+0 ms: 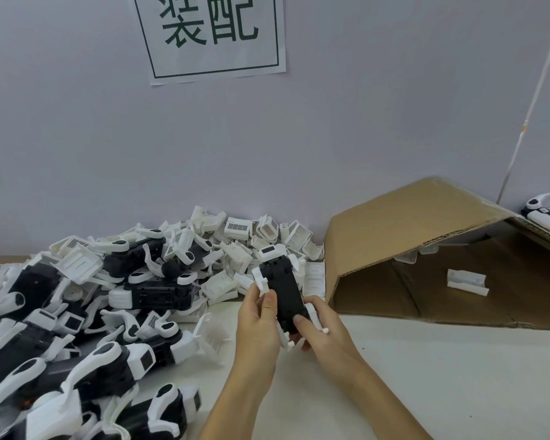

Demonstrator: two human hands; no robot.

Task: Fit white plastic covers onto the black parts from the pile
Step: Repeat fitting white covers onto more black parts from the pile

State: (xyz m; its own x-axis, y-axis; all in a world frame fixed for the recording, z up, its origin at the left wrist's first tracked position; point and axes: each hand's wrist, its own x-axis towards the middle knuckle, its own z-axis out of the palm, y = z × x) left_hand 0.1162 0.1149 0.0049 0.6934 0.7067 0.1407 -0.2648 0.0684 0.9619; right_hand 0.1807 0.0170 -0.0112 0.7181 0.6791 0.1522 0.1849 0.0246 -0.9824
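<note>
From the head view, both hands meet over the white desk and share one black part, held upright and slightly tilted between them. The left hand has a narrow grip, its thumb and fingers pinching the part's left edge beside a white arm that sticks out there. The right hand has its grip curled round the lower end of the black part, the thumb pressed on its dark face and the fingers wrapped behind. A white plastic cover sits on the far end of the part, above both grips. Left of the left grip, and spreading down toward the near edge, lies the pile of black parts with white arms, some touching the desk edge. Beyond the grips, against the wall, a heap of loose white covers is stacked. Right of the right grip stands an open cardboard box tipped on its side, with one white piece inside. A paper sign hangs on the wall high above the grips.
</note>
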